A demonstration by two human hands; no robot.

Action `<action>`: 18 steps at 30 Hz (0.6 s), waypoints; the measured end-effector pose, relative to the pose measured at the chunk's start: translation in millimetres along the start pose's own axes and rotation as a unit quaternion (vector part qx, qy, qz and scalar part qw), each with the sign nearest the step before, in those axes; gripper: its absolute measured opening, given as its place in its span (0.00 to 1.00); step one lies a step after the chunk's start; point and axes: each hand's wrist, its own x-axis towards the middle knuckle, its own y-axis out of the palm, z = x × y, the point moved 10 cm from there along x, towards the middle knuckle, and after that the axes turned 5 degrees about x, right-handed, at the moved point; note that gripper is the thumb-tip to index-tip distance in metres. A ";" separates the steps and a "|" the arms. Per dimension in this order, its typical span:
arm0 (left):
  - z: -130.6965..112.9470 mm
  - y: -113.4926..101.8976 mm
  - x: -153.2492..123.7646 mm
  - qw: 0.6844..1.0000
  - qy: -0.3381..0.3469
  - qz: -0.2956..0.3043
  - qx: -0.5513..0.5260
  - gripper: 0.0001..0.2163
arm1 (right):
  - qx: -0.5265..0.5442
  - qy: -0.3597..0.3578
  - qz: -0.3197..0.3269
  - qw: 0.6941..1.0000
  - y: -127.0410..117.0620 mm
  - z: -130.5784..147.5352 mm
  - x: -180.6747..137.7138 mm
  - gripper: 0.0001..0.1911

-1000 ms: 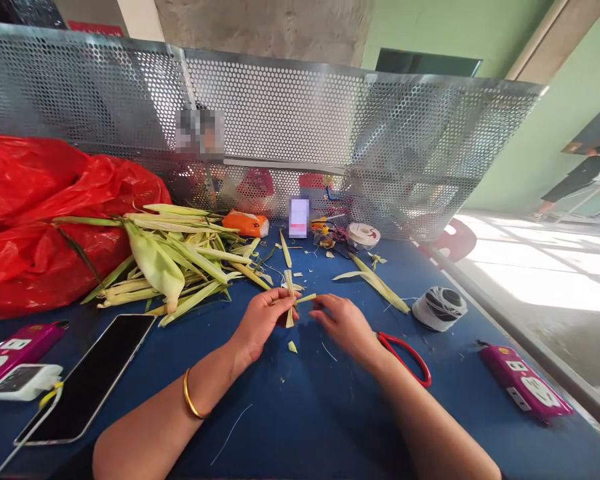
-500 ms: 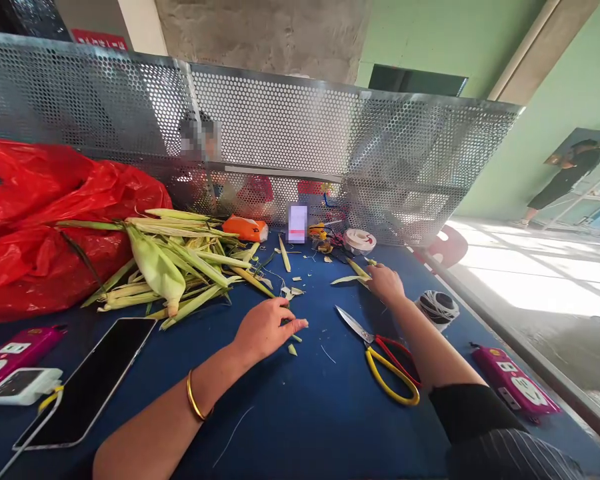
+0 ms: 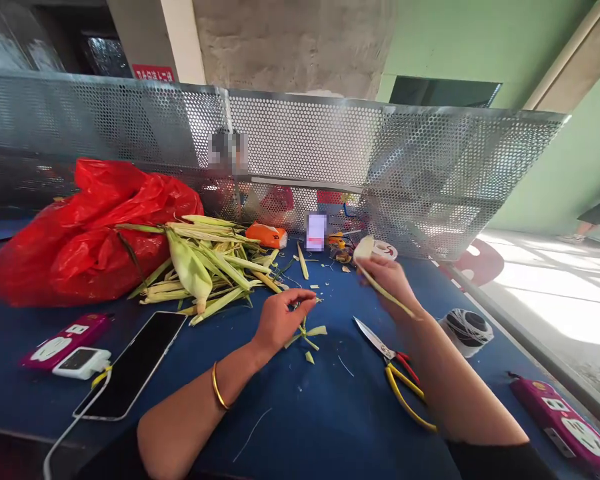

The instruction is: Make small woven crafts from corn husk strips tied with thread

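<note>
My left hand point(image 3: 280, 317) rests on the blue table point(image 3: 300, 420), fingers pinched on a small folded leaf piece point(image 3: 307, 331) that pokes out below them. My right hand point(image 3: 387, 277) is raised over the table, closed round a long pale green leaf strip point(image 3: 380, 283); one end rises above the fist, the other trails down to the right. Scissors point(image 3: 395, 373) with red and yellow handles lie open on the table below my right wrist. A gold bangle point(image 3: 219, 388) sits on my left wrist.
A heap of green leaves point(image 3: 205, 267) lies beside a red plastic bag point(image 3: 95, 233) at the left. A phone point(image 3: 133, 363), pink power strips point(image 3: 63, 340) point(image 3: 563, 420), a thread spool point(image 3: 467, 327) and tape point(image 3: 383, 250) sit about. A perforated metal screen point(image 3: 305, 153) closes the far edge.
My right hand let go of the small piece, reached to the far right, took a long leaf strip and lifted it. The scissors came into view. My left hand kept the small piece.
</note>
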 end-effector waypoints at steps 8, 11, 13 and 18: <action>-1.1 26.3 1.9 0.978 -0.086 0.039 -0.186 0.11 | 0.182 0.077 0.202 0.959 89.1 3.7 -91.4 0.23; 9.2 15.7 1.9 0.982 -0.114 -0.025 -0.150 0.10 | 0.213 0.113 0.232 0.942 98.7 -3.4 -110.3 0.22; 17.2 8.9 1.3 0.978 -0.134 -0.055 -0.150 0.09 | 0.230 0.133 0.259 0.928 102.3 -5.1 -117.9 0.21; 43.9 -2.6 -2.0 0.950 -0.212 -0.100 -0.209 0.10 | 0.224 0.115 0.305 0.918 99.9 -2.4 -118.5 0.19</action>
